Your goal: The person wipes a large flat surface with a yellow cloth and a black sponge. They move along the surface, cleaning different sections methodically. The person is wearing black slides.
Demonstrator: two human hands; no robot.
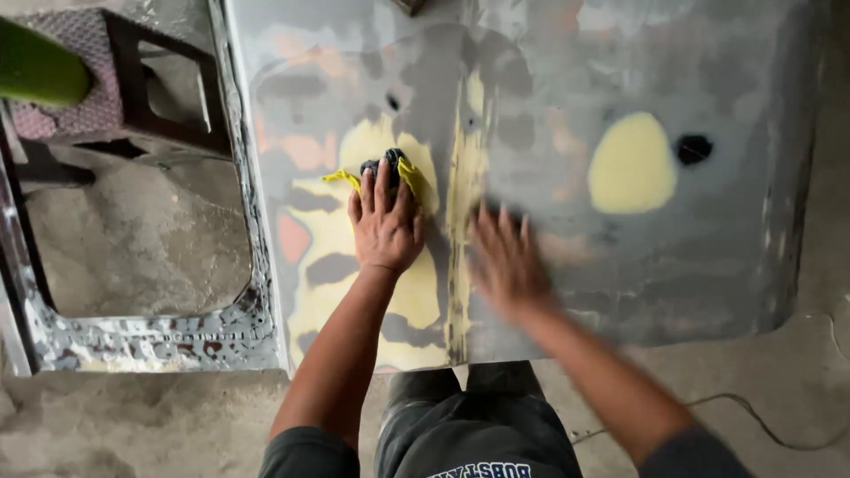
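A large grey car body panel (549,168) is seen lying flat across most of the view, over a dusty concrete floor (133,416). Its surface is patchy — dull grey primer broken by pale yellow filler, salmon-pink spots and darker grey smears. The widest yellow area (354,257) runs down the panel's left part beside a raised crease, and a separate rounded yellow patch (630,165) sits to the right, just beside a small dark hole (693,148).

The left hand (385,228) is laid palm-down on the yellow area, its fingers (382,190) stretched forward and pressed over a small dark sanding block (386,166) wrapped with a strip of yellow abrasive paper (343,178), which pokes out on both sides. The block is thus held against the panel under the fingertips.

The right hand (505,257) is spread flat on the grey surface just right of the crease, fingers open and holding nothing; it is blurred, so finer detail cannot be made out.

To the left of the panel a window-shaped frame with a rough, flaking edge (248,310) is seen, and behind it a dark stool (133,80). A thin cable (761,425) lies on the floor at lower right.
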